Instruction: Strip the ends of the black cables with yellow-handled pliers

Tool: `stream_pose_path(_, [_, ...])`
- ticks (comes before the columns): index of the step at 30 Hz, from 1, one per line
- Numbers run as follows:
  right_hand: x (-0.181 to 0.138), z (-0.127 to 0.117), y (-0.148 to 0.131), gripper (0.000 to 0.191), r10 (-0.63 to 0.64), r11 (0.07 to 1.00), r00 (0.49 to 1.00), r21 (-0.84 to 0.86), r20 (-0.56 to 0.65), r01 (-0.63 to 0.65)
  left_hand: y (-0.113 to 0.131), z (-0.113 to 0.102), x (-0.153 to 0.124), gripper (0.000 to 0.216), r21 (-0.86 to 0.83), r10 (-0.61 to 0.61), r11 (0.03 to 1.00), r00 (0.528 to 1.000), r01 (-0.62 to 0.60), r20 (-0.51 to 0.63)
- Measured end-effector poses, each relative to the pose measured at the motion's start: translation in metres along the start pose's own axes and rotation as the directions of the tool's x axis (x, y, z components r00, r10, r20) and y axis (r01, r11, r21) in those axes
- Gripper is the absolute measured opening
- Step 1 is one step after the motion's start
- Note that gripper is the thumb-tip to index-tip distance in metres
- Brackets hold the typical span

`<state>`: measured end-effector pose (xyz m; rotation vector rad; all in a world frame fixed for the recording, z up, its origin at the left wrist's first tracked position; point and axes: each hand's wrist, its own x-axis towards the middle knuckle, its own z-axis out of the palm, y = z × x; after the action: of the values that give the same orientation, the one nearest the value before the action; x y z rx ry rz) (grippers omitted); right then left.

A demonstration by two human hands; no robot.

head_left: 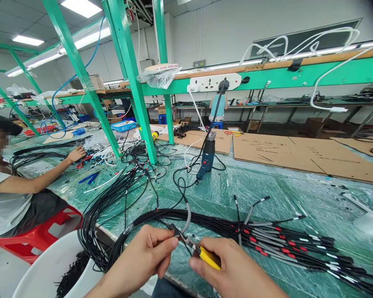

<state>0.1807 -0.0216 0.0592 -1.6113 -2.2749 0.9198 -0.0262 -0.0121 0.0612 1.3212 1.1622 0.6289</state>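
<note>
My left hand [155, 252] pinches a black cable [173, 228] near a dark joint where a grey sleeve [188, 215] branches off. My right hand [224, 265] is closed round yellow-handled cutting pliers [209, 257]. Their metal jaws point left, close to the cable by my left fingertips; whether they touch it I cannot tell. Just beyond my hands a thick bundle of black cables [205, 218] lies along the bench edge. Its ends [286, 244], with red, grey and white marks, fan out to the right.
A heat gun [208, 155] stands on the film-covered bench [267, 182], its cord running up to a power strip [216, 82]. Green posts [146, 124] rise ahead. Cardboard sheets [267, 151] lie behind. A white bin [27, 281] is at lower left. A co-worker's hand [76, 154] reaches in at left.
</note>
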Motion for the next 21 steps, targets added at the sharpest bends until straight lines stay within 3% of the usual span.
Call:
stream_pose_path(4, [0.001,0.009,0.006,0.013,-0.109,0.984,0.975,-0.159,-0.194,0.079,0.001,-0.001,0.000,0.055,-0.012,-0.031,0.999,1.000,0.031,-0.005])
stream_pose_path(8, [0.001,0.018,0.011,0.016,-0.333,0.899,0.850,-0.410,-0.408,0.156,0.003,-0.002,0.001,0.040,-0.088,-0.069,0.994,0.997,0.071,0.034])
stream_pose_path(11, [0.002,0.021,0.012,0.021,-0.401,0.846,0.792,-0.518,-0.461,0.126,0.001,-0.002,0.000,0.039,-0.070,-0.075,0.994,0.996,0.079,0.049])
stream_pose_path(13, [0.003,0.021,0.012,0.021,-0.390,0.839,0.804,-0.533,-0.448,0.110,-0.001,-0.001,0.000,0.040,-0.062,-0.072,0.995,0.996,0.075,0.045])
stream_pose_path(15, [0.004,0.020,0.011,0.022,-0.331,0.859,0.857,-0.503,-0.396,0.100,-0.002,-0.001,0.001,0.043,-0.061,-0.066,0.996,0.997,0.068,0.039])
stream_pose_path(18, [0.005,0.012,0.006,0.014,-0.172,0.922,0.954,-0.381,-0.245,0.068,-0.003,0.000,0.003,0.052,-0.026,-0.042,0.999,0.999,0.042,0.024])
stream_pose_path(21, [0.005,-0.003,-0.002,0.014,-0.026,0.980,0.996,-0.199,-0.090,0.008,-0.004,0.000,0.004,0.054,0.040,-0.011,0.999,1.000,0.011,-0.006])
